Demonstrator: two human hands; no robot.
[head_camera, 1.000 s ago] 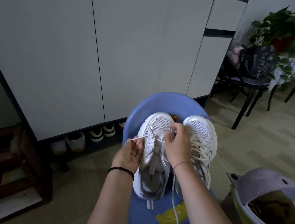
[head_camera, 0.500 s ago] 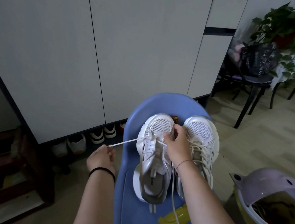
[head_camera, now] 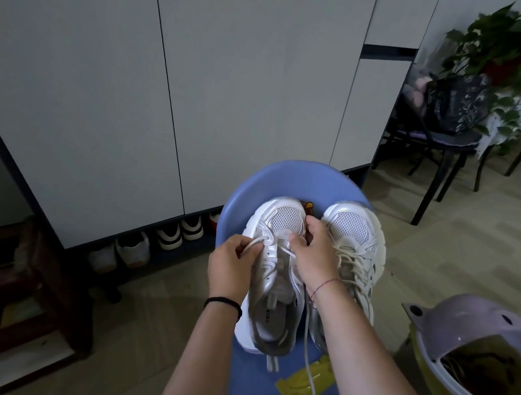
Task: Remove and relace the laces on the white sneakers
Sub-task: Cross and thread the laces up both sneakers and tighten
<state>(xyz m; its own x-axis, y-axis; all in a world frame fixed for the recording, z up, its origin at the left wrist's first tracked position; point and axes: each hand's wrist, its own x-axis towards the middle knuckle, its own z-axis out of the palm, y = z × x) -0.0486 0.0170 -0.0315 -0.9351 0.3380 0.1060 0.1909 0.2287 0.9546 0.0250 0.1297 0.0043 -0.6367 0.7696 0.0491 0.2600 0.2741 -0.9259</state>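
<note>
Left hand [head_camera: 230, 270] pinches lace [head_camera: 252, 247]; right hand [head_camera: 314, 260] grips sneaker [head_camera: 282, 219] — fingertips hidden (lace-end cropped).

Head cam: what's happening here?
A person is working on the left-side white mesh sneaker, one of a pair standing on a blue plastic chair. The left-hand grip pinches a white flat lace at that shoe's toe-end eyelets; the right-hand grip holds its upper beside them. Its upper eyelets are bare, and the lace's other end trails down over the seat. The right-side white mesh sneaker is fully laced.
</note>
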